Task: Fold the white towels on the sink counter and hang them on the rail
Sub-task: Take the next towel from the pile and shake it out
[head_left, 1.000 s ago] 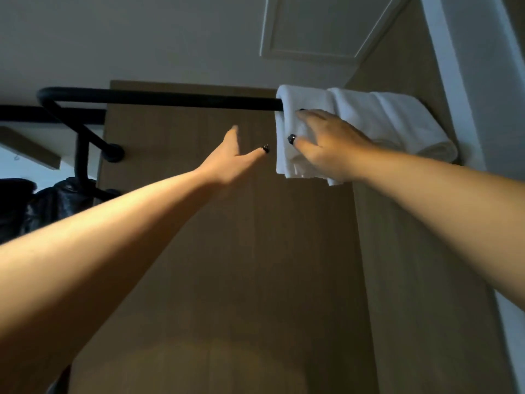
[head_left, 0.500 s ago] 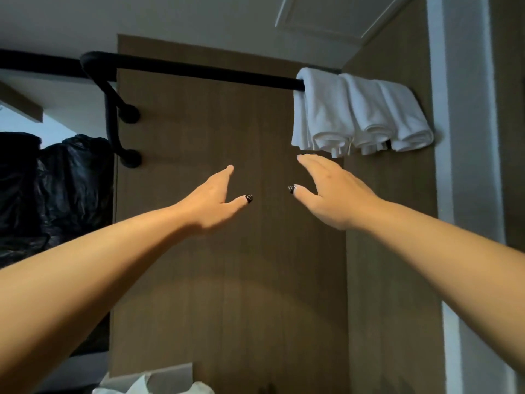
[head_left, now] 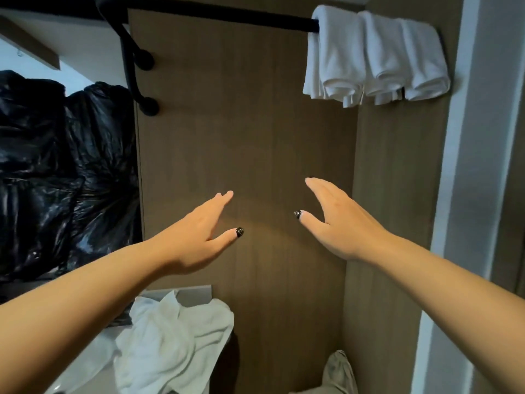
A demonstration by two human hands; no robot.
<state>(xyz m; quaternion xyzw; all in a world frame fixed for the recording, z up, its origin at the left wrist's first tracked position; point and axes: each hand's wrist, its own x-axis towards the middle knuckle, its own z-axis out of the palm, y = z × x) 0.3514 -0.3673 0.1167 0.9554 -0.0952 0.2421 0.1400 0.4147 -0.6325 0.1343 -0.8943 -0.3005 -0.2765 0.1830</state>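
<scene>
Left hand (head_left: pixel 196 237) and right hand (head_left: pixel 338 220) raised apart before wood panel (head_left: pixel 255 123), fingers straight, holding nothing, folded white towels (head_left: pixel 375 55) draped over black rail (head_left: pixel 221 15), unfolded towel (head_left: pixel 170 342) heaped on counter (head_left: pixel 196 294) edge.

1. Black rail (head_left: pixel 227 15), across the top of the frame.
2. Folded white towels (head_left: pixel 375 55), hung side by side at the rail's right end, upper right.
3. Left hand (head_left: pixel 199 237) and right hand (head_left: pixel 341 223), centre, fingers straight, holding nothing, apart.
4. Crumpled white towels (head_left: pixel 170 342), lower left, on the counter (head_left: pixel 196 294).
5. Black plastic bags (head_left: pixel 56 166), left.
6. Wooden panel (head_left: pixel 241 123), centre.
</scene>
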